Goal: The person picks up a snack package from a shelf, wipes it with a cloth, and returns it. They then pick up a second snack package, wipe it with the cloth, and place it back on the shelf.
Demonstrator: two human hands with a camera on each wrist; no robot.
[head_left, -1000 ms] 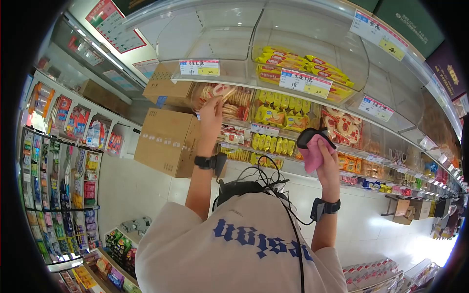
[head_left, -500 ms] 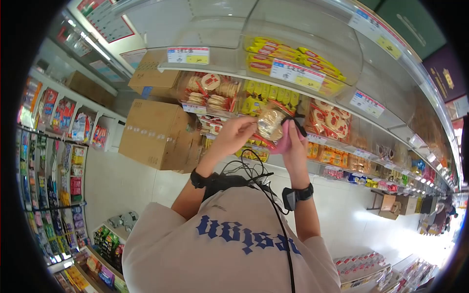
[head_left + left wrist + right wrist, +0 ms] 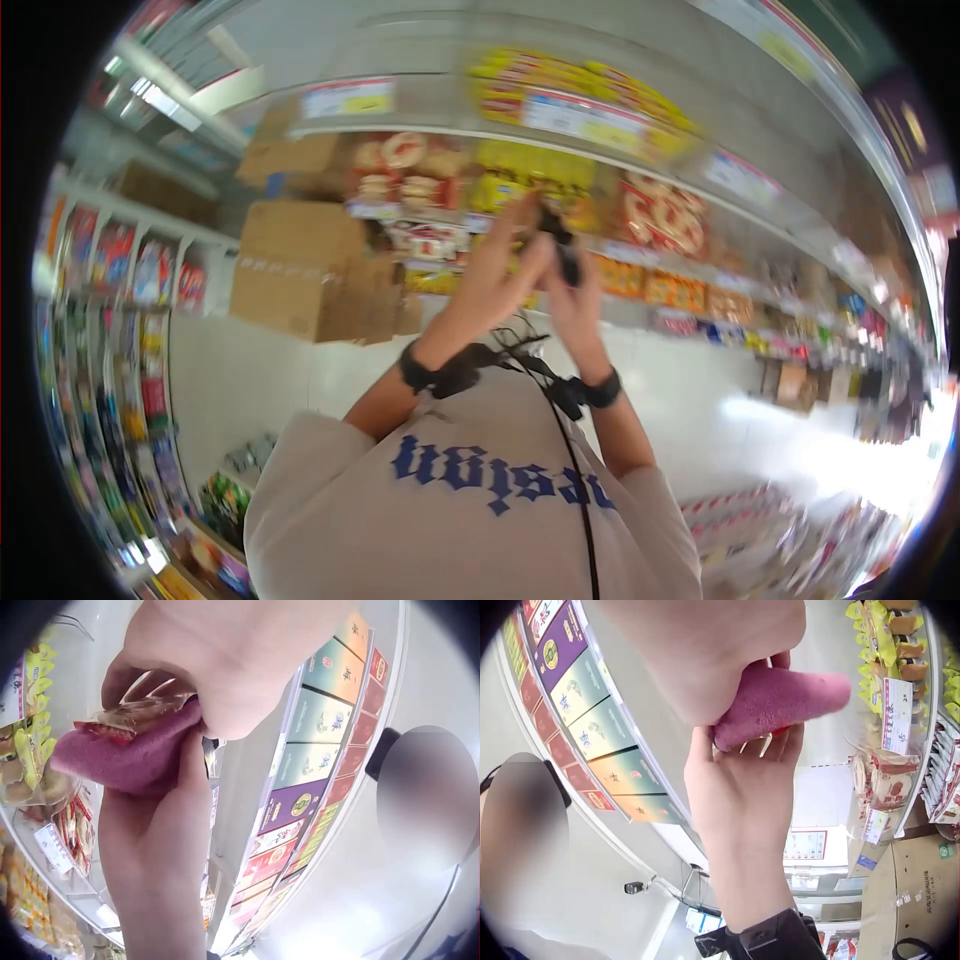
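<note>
In the head view my left hand [image 3: 492, 280] and right hand [image 3: 577, 308] are together before the snack shelf, blurred. Between them shows the black part [image 3: 558, 248] of a pink cloth. The left wrist view gives the pink cloth [image 3: 120, 761] closer up, with my right hand [image 3: 154, 840] gripping it from below, thumb on its face. Behind the cloth a clear cracker packet [image 3: 142, 716] with red print is pinched by the fingers of my left hand [image 3: 217, 660]. Seen from the right wrist, the cloth [image 3: 784, 701] covers most of the packet.
Shelf bins hold round crackers [image 3: 410, 170], red-and-white cracker packs [image 3: 662, 218] and yellow packets [image 3: 580, 95]. Cardboard boxes [image 3: 295, 265] are stacked at the left. Gift boxes [image 3: 319, 716] line an upper shelf. A black cable [image 3: 575, 450] runs down the shirt.
My left hand took the cracker packet from the bin at the left and brought it rightward to the cloth in my right hand. Both hands have since drawn closer together around it.
</note>
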